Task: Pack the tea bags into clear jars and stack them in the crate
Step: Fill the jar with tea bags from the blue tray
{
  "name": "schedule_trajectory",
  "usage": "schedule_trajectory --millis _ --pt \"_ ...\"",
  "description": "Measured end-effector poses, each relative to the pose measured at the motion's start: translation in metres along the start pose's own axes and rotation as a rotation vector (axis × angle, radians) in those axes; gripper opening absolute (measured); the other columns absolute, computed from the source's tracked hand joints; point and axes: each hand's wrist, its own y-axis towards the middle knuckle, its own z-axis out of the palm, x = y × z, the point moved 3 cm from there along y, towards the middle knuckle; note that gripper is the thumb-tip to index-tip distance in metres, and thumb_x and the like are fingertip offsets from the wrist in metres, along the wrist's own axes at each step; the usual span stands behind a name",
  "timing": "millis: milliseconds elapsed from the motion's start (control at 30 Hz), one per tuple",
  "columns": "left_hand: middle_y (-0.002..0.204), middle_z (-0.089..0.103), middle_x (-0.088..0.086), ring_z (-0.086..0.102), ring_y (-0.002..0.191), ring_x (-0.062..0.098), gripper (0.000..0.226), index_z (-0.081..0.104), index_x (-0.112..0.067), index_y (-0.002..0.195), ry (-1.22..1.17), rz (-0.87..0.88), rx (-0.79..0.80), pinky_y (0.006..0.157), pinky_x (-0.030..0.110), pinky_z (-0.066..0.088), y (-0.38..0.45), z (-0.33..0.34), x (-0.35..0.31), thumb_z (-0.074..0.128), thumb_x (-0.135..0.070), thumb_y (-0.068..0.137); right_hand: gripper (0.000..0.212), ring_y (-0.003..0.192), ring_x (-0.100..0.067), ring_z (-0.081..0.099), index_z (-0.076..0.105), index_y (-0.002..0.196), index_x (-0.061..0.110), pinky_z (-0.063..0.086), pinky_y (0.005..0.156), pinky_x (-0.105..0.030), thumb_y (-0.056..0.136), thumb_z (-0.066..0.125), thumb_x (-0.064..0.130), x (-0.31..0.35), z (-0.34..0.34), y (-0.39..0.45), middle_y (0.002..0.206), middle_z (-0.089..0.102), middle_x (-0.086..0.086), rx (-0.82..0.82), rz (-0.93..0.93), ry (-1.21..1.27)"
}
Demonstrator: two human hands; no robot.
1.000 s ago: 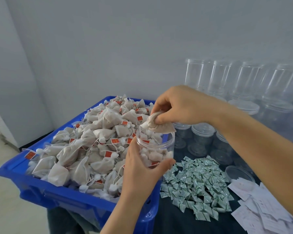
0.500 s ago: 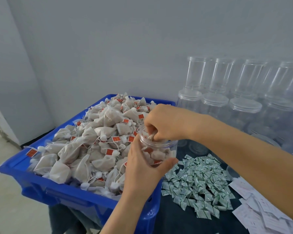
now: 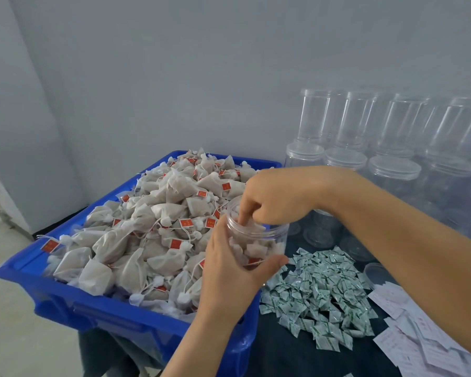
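Filling a jar (image 3: 257,240) with tea bags (image 3: 152,221).
Left hand (image 3: 229,270) grips the jar; right hand (image 3: 272,198) fingers curl inside its mouth, grip contents hidden.

Right hand (image 3: 276,198) blocks the jar (image 3: 257,238) mouth; crate (image 3: 93,308) heaped full.

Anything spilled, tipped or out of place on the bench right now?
Nothing stands out. The left hand holds the open clear jar upright while the right hand pokes fingers into its mouth. Tea bags are heaped high but inside the blue crate. The green-and-white sachets lie in one loose pile.
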Motion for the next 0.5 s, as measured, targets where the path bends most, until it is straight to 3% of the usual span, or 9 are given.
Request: schedule_trajectory --millis 100,200,267,333,433,500 --pt "0.119 0.062 -0.005 0.060 0.111 0.015 0.109 0.040 -0.034 0.132 0.000 0.014 -0.009 0.092 0.045 0.051 0.000 0.000 0.000 0.077 -0.078 0.040 0.039 0.069 -0.007 0.052 0.072 0.091 0.014 0.046 0.066 -0.022 0.086 0.039 -0.006 0.002 0.009 0.004 0.078 0.063 0.012 0.148 -0.012 -0.004" --pt "0.115 0.063 -0.007 0.061 0.107 0.011 0.108 0.040 -0.036 0.130 0.015 0.026 -0.015 0.089 0.041 0.053 0.000 0.000 0.000 0.075 -0.080 0.038 0.038 0.065 -0.005 0.052 0.063 0.074 0.021 0.040 0.050 -0.009 0.089 0.039 -0.006 0.002 0.009 0.008 0.072 0.059 0.012 0.207 0.014 0.017" --pt "0.111 0.065 -0.006 0.063 0.104 0.011 0.101 0.042 -0.039 0.126 0.002 0.026 -0.020 0.086 0.038 0.054 0.001 0.000 0.000 0.077 -0.078 0.039 0.039 0.064 -0.005 0.051 0.059 0.071 0.024 0.038 0.047 -0.008 0.091 0.040 -0.004 0.004 0.010 0.011 0.072 0.058 0.010 0.227 0.018 0.020" --pt "0.110 0.066 -0.005 0.065 0.102 0.010 0.096 0.043 -0.040 0.123 -0.001 0.026 -0.015 0.085 0.034 0.055 0.001 -0.001 -0.002 0.079 -0.074 0.041 0.037 0.065 -0.008 0.051 0.063 0.075 0.021 0.039 0.050 -0.011 0.092 0.040 -0.003 0.005 0.010 0.010 0.075 0.061 0.006 0.197 0.029 0.030" --pt "0.110 0.066 -0.006 0.065 0.103 0.014 0.091 0.046 -0.038 0.118 -0.022 0.005 0.008 0.087 0.042 0.054 0.001 0.000 -0.002 0.082 -0.070 0.041 0.041 0.082 -0.015 0.058 0.073 0.102 0.013 0.048 0.068 -0.021 0.090 0.038 -0.006 0.003 0.012 0.001 0.092 0.068 0.007 0.056 0.044 0.077" --pt "0.115 0.064 -0.004 0.062 0.107 0.018 0.104 0.043 -0.031 0.127 -0.008 -0.002 0.021 0.091 0.045 0.052 0.001 0.000 -0.003 0.081 -0.073 0.039 0.049 0.088 -0.006 0.058 0.073 0.111 0.020 0.049 0.080 -0.020 0.088 0.039 -0.007 -0.001 0.012 -0.011 0.094 0.066 0.017 -0.091 0.056 0.145"
